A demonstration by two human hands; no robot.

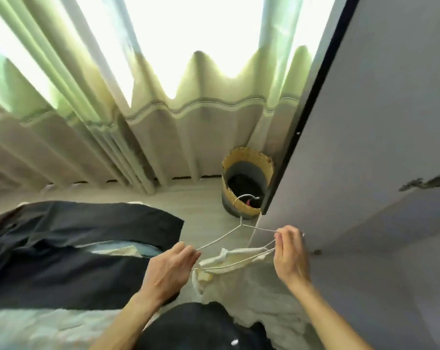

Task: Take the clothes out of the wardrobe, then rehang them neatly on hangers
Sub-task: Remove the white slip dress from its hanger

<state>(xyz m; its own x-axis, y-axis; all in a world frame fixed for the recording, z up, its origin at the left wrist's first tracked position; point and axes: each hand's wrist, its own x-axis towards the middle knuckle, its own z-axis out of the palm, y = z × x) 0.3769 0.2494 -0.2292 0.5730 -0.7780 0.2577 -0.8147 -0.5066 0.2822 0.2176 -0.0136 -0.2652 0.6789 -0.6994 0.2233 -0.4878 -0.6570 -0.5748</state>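
Note:
A thin white wire hanger (pixel 221 238) is stretched between my two hands, its hook pointing away toward the basket. My left hand (pixel 171 269) pinches the hanger's left end. My right hand (pixel 289 253) pinches its right end. A cream-coloured garment (pixel 229 261) hangs over the hanger's lower bar and falls below my hands. A dark garment (pixel 70 248) lies spread on the bed at the left, with a pale piece of cloth (pixel 120 250) showing in a gap in it.
A grey wardrobe door (pixel 365 147) stands open on the right, a hinge on its inner face. A woven basket (pixel 246 183) with something dark inside sits on the floor by the door's edge. Pale green curtains (pixel 138 109) cover the window ahead.

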